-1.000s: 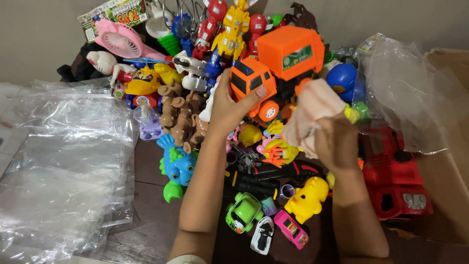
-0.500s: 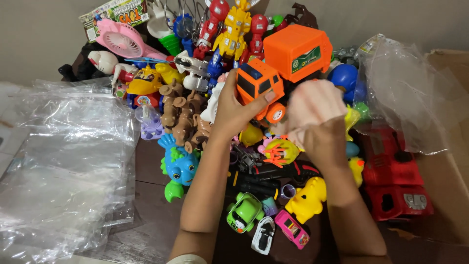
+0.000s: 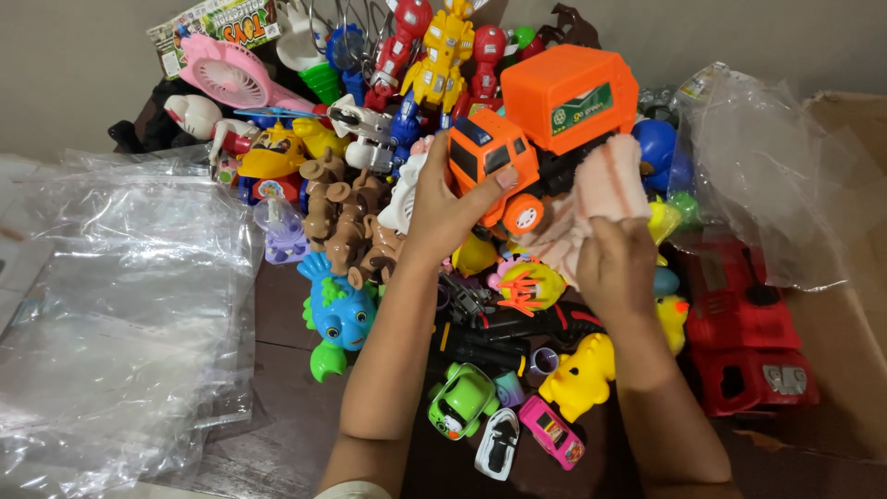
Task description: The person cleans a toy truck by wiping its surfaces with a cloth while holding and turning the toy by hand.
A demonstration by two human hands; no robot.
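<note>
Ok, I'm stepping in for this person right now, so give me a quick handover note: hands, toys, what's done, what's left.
Left hand: grips the cab end of the orange toy truck, held above the toy pile.
Right hand: holds a pinkish cloth pressed against the truck's side by the wheel.
Done: cannot tell how much of the truck is wiped.
Left: the other toys, such as the blue fish and yellow duck, lie on the table untouched. Clear plastic bags lie to the left.

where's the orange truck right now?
In the head view, upper centre: the orange toy truck is raised over the toy pile, left hand gripping its cab, right hand pressing a pinkish cloth against its side.
</note>
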